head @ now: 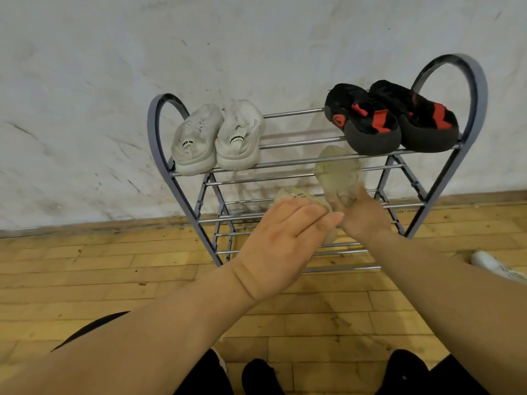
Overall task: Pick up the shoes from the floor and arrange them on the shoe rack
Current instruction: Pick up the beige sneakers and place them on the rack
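Plainly, right hand [366, 219] grips near end of beige shoe [338, 171].

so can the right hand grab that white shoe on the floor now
Probably not yet: the right hand grips a beige shoe at the rack. The white shoe lies unobstructed on the floor nearby, so likely once freed.

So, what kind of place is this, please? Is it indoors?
Indoors, probably a room or entry area of a home, though I cannot be sure. A metal shoe rack holding white shoes and black and red shoes stands against a scuffed white wall, on a worn wooden plank floor.
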A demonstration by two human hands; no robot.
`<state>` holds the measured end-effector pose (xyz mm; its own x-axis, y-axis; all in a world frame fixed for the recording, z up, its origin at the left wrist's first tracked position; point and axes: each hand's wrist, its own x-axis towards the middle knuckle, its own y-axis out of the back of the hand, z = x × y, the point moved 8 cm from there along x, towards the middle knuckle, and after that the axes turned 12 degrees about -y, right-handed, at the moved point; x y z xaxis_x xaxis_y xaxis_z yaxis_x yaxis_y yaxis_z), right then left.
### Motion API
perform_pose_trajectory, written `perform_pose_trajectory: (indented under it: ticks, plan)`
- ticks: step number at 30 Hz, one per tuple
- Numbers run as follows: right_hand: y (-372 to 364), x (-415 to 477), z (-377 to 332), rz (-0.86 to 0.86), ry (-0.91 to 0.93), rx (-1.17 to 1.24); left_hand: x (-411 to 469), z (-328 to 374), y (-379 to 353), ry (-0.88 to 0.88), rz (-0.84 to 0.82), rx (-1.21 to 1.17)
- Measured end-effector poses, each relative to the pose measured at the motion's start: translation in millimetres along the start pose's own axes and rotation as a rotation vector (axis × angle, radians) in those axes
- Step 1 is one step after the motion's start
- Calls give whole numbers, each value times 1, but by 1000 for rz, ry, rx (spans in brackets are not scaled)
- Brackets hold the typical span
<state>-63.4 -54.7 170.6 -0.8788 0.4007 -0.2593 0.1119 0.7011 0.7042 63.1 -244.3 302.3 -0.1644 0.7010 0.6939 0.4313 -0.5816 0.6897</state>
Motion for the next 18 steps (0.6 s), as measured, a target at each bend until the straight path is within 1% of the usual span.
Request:
perform_pose_trajectory:
  ticks: [1,3,6,7,8,11,12,13,14,16,18]
  plan:
    - [0,-2,2,-29,-14,-3,-2,-1,0,-1,-8,-6]
    - [11,-12,6,-19,-35,-7,-5,-2,2,-8,-17,-17]
    - [38,-40,1,71,47,-54,-4,3,7,-29,-21,-35]
    - [45,-55,-2,38,68,-38,-3,6,9,-43,-19,-38]
    - [47,-66,-2,-51,51,45,-1,10,12,-58,-14,-41]
    - [29,-113,0,-564,-181,500,7,25,21,-92,25,-70]
    - [25,-126,-4,-680,-200,608,10,32,23,-98,44,-79]
    - [25,-135,-7,-736,-193,685,13,38,25,-101,61,-81]
    - [27,-139,-8,-758,-183,765,15,44,25,-101,70,-83]
    - [35,-144,-11,-748,-172,908,19,52,25,-99,70,-91]
    - [43,-147,-10,-719,-168,984,23,55,27,-99,49,-122]
